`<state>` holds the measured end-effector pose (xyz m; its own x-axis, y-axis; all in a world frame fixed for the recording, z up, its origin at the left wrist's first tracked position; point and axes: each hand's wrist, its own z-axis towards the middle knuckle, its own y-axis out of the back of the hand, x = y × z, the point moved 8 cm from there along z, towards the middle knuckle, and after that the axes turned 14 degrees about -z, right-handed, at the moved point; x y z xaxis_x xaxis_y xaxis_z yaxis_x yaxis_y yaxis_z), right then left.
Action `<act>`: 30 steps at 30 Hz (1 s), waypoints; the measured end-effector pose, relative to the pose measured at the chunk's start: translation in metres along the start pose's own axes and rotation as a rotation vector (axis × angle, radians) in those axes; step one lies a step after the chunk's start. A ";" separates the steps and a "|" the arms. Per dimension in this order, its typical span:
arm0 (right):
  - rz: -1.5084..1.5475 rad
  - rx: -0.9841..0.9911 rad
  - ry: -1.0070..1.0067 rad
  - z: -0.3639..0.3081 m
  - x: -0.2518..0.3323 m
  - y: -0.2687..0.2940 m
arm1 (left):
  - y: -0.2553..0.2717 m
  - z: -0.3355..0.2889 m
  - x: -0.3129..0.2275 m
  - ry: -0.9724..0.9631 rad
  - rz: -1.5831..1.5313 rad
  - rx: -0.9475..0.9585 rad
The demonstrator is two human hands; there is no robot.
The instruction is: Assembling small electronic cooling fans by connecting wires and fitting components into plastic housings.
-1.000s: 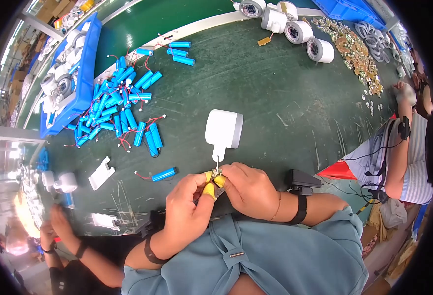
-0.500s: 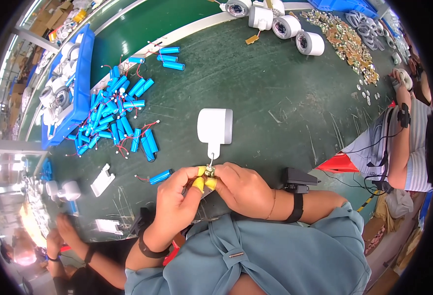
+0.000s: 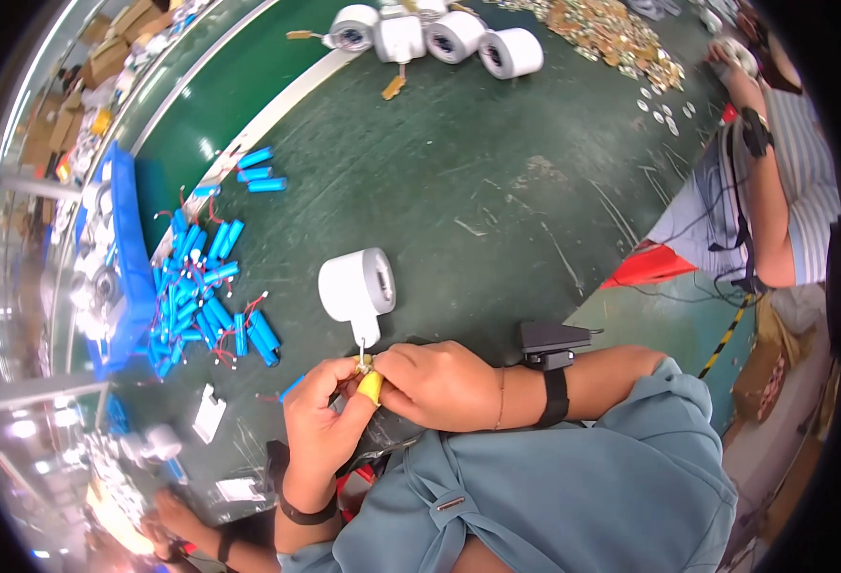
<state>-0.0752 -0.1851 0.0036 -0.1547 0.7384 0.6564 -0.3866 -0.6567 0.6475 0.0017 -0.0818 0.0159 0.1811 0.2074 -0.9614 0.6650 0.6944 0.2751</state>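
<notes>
My left hand and my right hand meet near the table's front edge. Their fingertips, some in yellow finger covers, are pinched together on a small circuit board, mostly hidden by the fingers. A short pale wire runs from it to the stem of a white cylindrical camera housing, which lies on the table just beyond my hands. Its grey ring end faces right. Close to my left hand lies a blue cylindrical battery, partly covered by that hand.
Blue batteries with red wires are heaped at the left, beside a blue bin. White camera housings stand at the far edge, near a pile of small boards. White brackets lie left. Co-workers' arms show on both sides.
The whole view has swung, shifting the table's things leftward. The camera housing has turned a little, so more of its ring end shows. Both hands stay pinched together at the board.
</notes>
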 end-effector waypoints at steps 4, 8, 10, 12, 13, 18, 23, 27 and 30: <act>0.014 -0.015 -0.003 -0.003 -0.001 -0.002 | 0.001 -0.002 0.007 0.041 -0.019 -0.012; 0.012 -0.009 -0.008 -0.004 -0.002 -0.005 | 0.002 -0.004 0.014 0.064 -0.070 -0.023; 0.043 -0.001 -0.005 -0.006 -0.002 -0.005 | 0.002 -0.005 0.014 0.083 -0.083 -0.034; 0.040 -0.010 -0.005 -0.005 -0.003 -0.004 | 0.003 -0.005 0.015 0.093 -0.064 -0.014; 0.037 -0.013 -0.005 -0.005 -0.003 -0.003 | 0.003 -0.005 0.015 0.105 -0.050 0.003; 0.102 -0.011 -0.023 -0.002 -0.007 0.000 | 0.003 -0.007 0.000 0.056 -0.005 0.067; 0.260 0.122 -0.117 0.005 -0.008 0.010 | 0.012 -0.017 0.005 0.020 -0.029 0.110; 0.150 0.122 -0.218 0.022 -0.026 0.036 | 0.011 -0.016 0.010 0.080 -0.121 0.041; -0.087 0.179 -0.138 0.033 -0.033 0.040 | -0.002 -0.013 0.003 0.029 -0.056 0.123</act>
<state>-0.0552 -0.2408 0.0207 0.0021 0.7733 0.6341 -0.2234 -0.6177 0.7540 -0.0084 -0.0737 0.0129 0.1215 0.1922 -0.9738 0.7575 0.6160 0.2161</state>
